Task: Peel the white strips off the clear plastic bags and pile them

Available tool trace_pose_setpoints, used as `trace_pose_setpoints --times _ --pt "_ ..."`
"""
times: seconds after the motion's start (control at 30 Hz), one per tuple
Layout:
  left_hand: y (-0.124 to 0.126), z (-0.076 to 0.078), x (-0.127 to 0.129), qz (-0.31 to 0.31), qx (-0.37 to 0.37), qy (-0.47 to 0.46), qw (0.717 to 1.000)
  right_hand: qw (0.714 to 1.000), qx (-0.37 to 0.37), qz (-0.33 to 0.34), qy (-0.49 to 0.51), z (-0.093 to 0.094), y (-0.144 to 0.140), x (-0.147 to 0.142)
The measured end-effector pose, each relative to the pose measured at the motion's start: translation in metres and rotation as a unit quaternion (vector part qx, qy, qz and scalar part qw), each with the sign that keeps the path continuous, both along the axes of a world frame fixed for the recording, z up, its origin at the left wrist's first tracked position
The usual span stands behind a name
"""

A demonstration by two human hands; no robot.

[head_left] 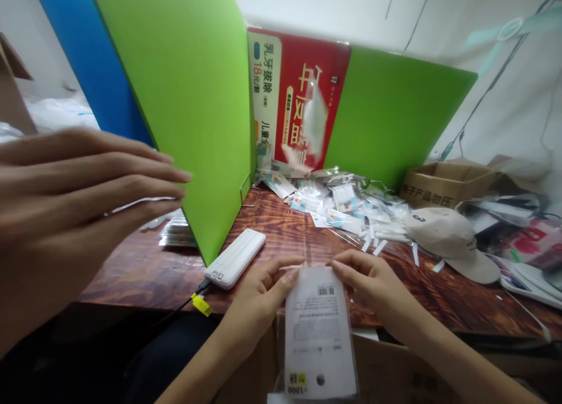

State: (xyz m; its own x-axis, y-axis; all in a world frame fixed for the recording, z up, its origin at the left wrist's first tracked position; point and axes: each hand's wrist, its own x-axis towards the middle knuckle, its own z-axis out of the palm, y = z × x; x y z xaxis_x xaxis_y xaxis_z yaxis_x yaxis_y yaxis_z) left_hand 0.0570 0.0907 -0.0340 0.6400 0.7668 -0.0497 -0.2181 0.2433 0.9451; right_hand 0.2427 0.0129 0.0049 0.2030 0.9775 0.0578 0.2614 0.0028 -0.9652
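A clear plastic packet (320, 334) with a white printed card inside hangs upright at the table's front edge. Small print, a barcode and a round hole show on the card. My left hand (267, 293) pinches the packet's upper left corner between thumb and fingers. At the upper right corner, my right hand (362, 275) grips it the same way. Beyond my hands lies a loose pile of similar small packets (345, 219). A blurred white packet (315, 120) is in the air above that pile, before the red printed panel (290, 88).
Another person's hand (83, 187) reaches in from the left, close to the camera. A white power bank (237, 257) with a cable lies left of my hands. Green boards (188, 88) stand upright behind. A cap (452, 243) and a cardboard box (448, 184) are at right.
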Motion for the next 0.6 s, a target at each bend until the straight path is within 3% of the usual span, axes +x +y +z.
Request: trace_pose_setpoints --times 0.13,0.27,0.37,0.6 --pt "0.0 0.001 0.002 0.03 -0.062 -0.04 0.997 0.996 0.007 0.018 0.09 0.0 0.002 0.005" --pt "0.003 0.004 0.001 0.012 -0.102 -0.095 0.99 0.98 -0.003 0.03 0.198 0.0 0.003 0.01" --pt "0.005 0.007 -0.003 -0.009 -0.092 -0.108 0.99 0.971 -0.01 0.043 0.236 0.002 0.003 0.011" --pt "0.006 0.007 -0.004 -0.001 -0.032 -0.093 0.995 0.974 -0.018 0.037 0.224 0.006 0.004 0.011"
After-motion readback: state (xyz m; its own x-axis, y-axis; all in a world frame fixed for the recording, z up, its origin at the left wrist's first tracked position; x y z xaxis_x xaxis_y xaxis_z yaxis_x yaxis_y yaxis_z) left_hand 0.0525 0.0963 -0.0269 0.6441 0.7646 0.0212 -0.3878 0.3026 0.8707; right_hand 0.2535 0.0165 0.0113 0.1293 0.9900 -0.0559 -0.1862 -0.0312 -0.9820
